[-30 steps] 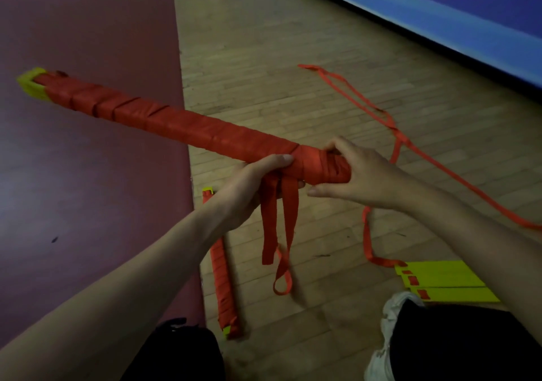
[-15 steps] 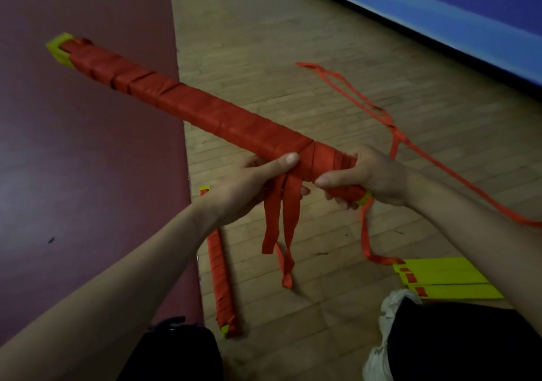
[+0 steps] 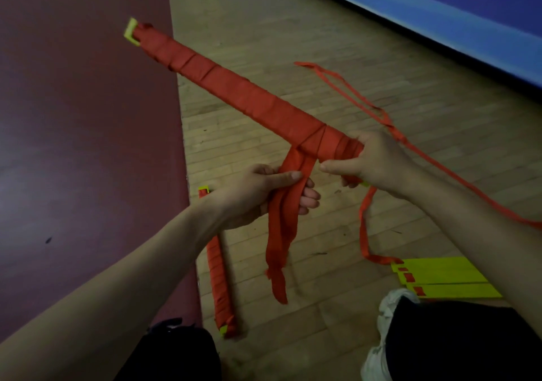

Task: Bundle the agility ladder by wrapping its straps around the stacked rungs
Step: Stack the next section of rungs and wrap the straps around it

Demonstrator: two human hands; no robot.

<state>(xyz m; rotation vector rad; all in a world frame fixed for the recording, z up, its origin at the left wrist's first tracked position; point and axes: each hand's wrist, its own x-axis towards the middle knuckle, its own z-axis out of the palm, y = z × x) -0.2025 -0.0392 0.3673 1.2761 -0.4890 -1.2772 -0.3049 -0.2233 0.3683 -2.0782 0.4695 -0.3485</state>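
Observation:
A long bundle of stacked yellow rungs (image 3: 246, 99), wrapped almost fully in red strap, slants from upper left down to my right hand (image 3: 372, 163), which grips its near end. A yellow rung tip (image 3: 131, 32) shows at the far end. Loose red strap ends (image 3: 283, 234) hang from the bundle. My left hand (image 3: 261, 193) grips them just below the wrap, thumb across the front. Another red strap (image 3: 363, 102) trails from near my right hand over the floor to the far right.
A second wrapped red bundle (image 3: 218, 275) lies on the wooden floor beside a dark red mat (image 3: 82, 146). Unwrapped yellow rungs (image 3: 445, 278) lie at lower right by my white shoe (image 3: 384, 336). A blue wall pad (image 3: 440, 13) runs along the back.
My left hand dropped from the bundle onto the hanging strap ends and closed round them. The bundle's far end swung rightward and now points further away from me.

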